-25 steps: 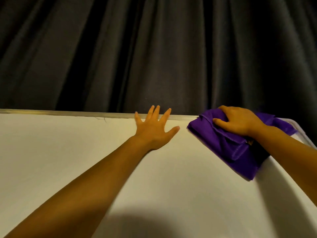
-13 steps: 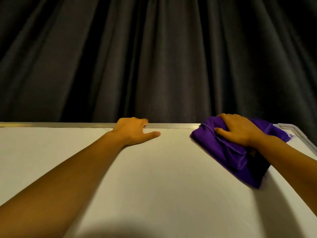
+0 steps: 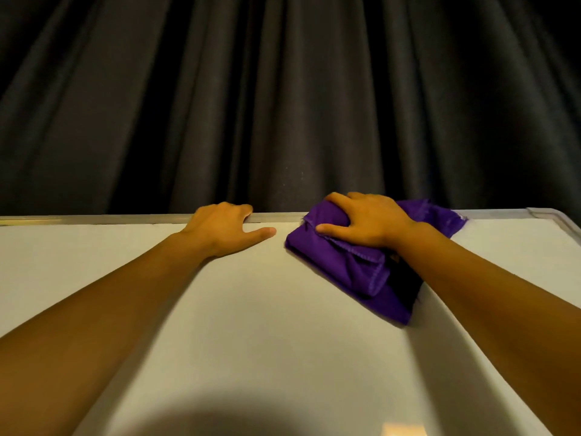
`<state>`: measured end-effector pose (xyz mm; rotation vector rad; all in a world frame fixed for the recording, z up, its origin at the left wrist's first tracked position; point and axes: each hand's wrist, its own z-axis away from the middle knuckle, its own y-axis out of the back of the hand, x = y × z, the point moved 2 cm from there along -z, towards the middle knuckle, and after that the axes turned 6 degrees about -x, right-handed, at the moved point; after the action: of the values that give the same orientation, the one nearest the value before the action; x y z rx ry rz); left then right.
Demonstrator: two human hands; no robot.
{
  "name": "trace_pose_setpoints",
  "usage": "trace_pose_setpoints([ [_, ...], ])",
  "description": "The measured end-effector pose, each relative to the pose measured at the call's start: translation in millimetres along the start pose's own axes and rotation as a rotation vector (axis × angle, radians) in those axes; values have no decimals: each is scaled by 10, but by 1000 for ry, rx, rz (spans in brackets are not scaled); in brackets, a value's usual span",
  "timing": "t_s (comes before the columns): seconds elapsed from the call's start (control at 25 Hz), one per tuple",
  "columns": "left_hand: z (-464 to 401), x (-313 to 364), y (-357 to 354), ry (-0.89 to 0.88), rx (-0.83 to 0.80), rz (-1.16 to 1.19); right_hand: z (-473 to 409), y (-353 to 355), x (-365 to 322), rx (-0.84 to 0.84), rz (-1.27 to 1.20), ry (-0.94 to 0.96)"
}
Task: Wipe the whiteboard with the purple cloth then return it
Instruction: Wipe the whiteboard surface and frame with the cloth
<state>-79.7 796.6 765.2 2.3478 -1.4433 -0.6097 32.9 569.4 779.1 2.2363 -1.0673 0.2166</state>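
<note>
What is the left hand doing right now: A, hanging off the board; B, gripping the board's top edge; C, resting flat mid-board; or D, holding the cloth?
B: the left hand has its fingers curled over the top edge of the whiteboard, thumb on the surface, while the right hand presses the cloth.

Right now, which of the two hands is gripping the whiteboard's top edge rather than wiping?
The left hand: its fingers curl over the whiteboard's metal top edge, thumb flat on the surface. The right hand presses the purple cloth against the board instead.

Dim warm light, soft shadows — wide-angle bowing
</note>
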Motion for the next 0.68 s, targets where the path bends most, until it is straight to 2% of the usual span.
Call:
trace_pose_setpoints([
  [0.12, 65, -345, 35, -77, 49, 8, 22, 80, 69, -43, -20, 6],
  [0.32, 208, -1062, -74, -137, 60, -32, 180, 27, 145, -25, -84, -171],
  [0.44, 262, -1581, -90, -64, 30, 31, -45, -21, -270, -28, -106, -201],
  [0.68, 304, -1926, -115, -134, 1, 60, -782, -187, -1478, -12, -54, -47],
])
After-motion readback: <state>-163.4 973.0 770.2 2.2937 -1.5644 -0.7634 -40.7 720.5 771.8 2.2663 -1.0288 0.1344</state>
